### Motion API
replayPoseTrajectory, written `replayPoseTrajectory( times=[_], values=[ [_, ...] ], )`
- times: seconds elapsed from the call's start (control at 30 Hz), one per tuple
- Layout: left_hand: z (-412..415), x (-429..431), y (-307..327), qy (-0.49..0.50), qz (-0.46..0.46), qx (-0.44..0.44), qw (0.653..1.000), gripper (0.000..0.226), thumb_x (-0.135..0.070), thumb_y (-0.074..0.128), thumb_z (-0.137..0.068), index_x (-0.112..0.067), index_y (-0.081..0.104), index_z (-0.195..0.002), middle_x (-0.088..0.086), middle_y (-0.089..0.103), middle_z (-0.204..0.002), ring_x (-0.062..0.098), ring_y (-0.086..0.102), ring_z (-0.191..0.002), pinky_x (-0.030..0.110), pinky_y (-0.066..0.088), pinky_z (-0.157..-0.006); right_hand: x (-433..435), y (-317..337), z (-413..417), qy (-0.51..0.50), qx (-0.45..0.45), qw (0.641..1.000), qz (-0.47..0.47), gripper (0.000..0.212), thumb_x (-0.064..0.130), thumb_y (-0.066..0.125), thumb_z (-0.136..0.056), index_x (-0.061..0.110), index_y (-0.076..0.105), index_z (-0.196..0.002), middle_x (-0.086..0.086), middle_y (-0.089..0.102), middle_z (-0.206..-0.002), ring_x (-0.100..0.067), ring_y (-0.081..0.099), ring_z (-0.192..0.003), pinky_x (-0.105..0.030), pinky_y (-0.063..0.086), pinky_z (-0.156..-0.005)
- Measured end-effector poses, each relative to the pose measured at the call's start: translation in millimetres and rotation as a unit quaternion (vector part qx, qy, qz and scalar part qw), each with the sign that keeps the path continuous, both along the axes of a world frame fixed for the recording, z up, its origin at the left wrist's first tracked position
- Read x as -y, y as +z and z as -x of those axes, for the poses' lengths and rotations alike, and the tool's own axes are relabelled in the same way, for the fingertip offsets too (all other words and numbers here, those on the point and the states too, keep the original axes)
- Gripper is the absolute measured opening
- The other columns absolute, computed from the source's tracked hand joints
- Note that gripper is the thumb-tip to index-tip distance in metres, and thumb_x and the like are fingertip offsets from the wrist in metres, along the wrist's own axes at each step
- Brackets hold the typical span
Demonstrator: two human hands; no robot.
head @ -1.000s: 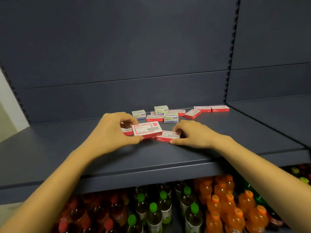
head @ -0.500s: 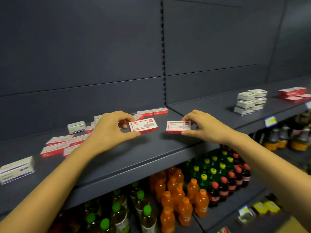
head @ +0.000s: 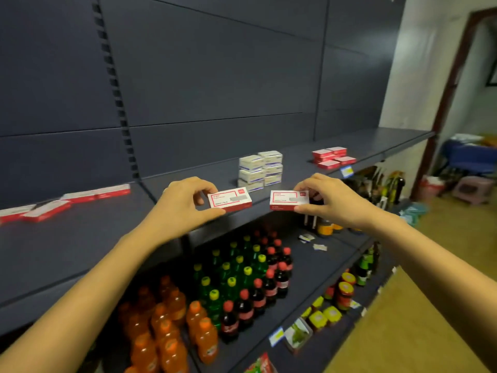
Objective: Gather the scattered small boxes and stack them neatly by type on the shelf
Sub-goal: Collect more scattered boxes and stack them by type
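Observation:
My left hand [head: 179,204] grips a red and white small box [head: 230,202] above the dark shelf's front edge [head: 80,270]. My right hand [head: 325,200] pinches a second red and white box [head: 287,200] at the same height, a short gap apart. Behind them on the shelf stands a neat stack of white and blue boxes [head: 260,169]. Farther right lies a low stack of red boxes [head: 333,157]. Several red boxes [head: 48,210] lie scattered on the shelf at the left.
Below the shelf stand rows of orange bottles [head: 164,327], green bottles [head: 228,273] and dark cola bottles [head: 258,294]. Jars and packets sit on the lower right shelf. A doorway [head: 457,109] and wooden floor [head: 430,305] lie to the right.
Both hands lifted a red box each from the scattered pile and carried them rightward along the shelf. The view has swung right, bringing the stacked boxes closer.

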State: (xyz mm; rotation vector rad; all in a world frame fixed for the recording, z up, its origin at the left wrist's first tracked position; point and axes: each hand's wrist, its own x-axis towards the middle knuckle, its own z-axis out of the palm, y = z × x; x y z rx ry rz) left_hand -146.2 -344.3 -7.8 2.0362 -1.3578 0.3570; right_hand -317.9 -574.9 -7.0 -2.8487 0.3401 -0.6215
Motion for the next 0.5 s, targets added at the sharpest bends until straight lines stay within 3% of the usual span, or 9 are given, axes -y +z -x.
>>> replayPoseTrajectory(
  times=[0.17,0.23,0.3,0.4,0.5],
  values=[
    [34,83,-7,-0.022,0.007,0.004,1.0,0.037,-0.027,0.076,-0.072,-0.012,0.065,-0.103,0.001,0.064,-0.098,0.015,0.054,-0.075,0.038,0.051,-0.077,73,0,45,-0.036,0.007,0.999,0.008,0.044,0.034,0.066,-0.082,0.015,0.056,-0.121,-0.003,0.055,-0.113,-0.015,0.052,-0.099,-0.026,0.044,-0.081],
    [44,116,-8,-0.026,0.002,0.009,1.0,0.037,-0.029,0.075,-0.073,-0.013,0.064,-0.104,-0.003,0.062,-0.096,0.01,0.052,-0.073,0.03,0.049,-0.071,100,1,61,-0.047,0.01,0.999,0.01,0.045,0.034,0.066,-0.082,0.015,0.056,-0.121,-0.001,0.055,-0.113,-0.011,0.05,-0.096,-0.023,0.042,-0.079],
    [47,141,-8,-0.025,-0.008,0.012,1.0,0.036,-0.032,0.074,-0.074,-0.015,0.064,-0.103,-0.006,0.061,-0.095,0.008,0.051,-0.074,0.024,0.044,-0.068,121,0,70,-0.057,0.011,0.998,0.003,0.044,0.033,0.067,-0.081,0.015,0.057,-0.121,-0.003,0.056,-0.114,-0.015,0.053,-0.097,-0.028,0.046,-0.082],
    [50,184,-8,-0.026,-0.012,0.012,1.0,0.031,-0.031,0.073,-0.075,-0.016,0.064,-0.1,-0.001,0.066,-0.099,0.013,0.054,-0.077,0.028,0.047,-0.071,157,-2,81,-0.076,0.017,0.997,-0.01,0.043,0.031,0.069,-0.081,0.016,0.058,-0.119,-0.006,0.057,-0.112,-0.019,0.054,-0.1,-0.036,0.047,-0.086],
    [49,228,-9,-0.023,-0.026,0.03,0.999,0.035,-0.034,0.071,-0.076,-0.015,0.063,-0.105,0.001,0.064,-0.103,0.012,0.054,-0.08,0.024,0.045,-0.068,195,-6,84,-0.084,0.021,0.996,-0.009,0.043,0.031,0.068,-0.081,0.016,0.057,-0.12,-0.006,0.057,-0.112,-0.018,0.053,-0.098,-0.026,0.043,-0.079]
  ],
)
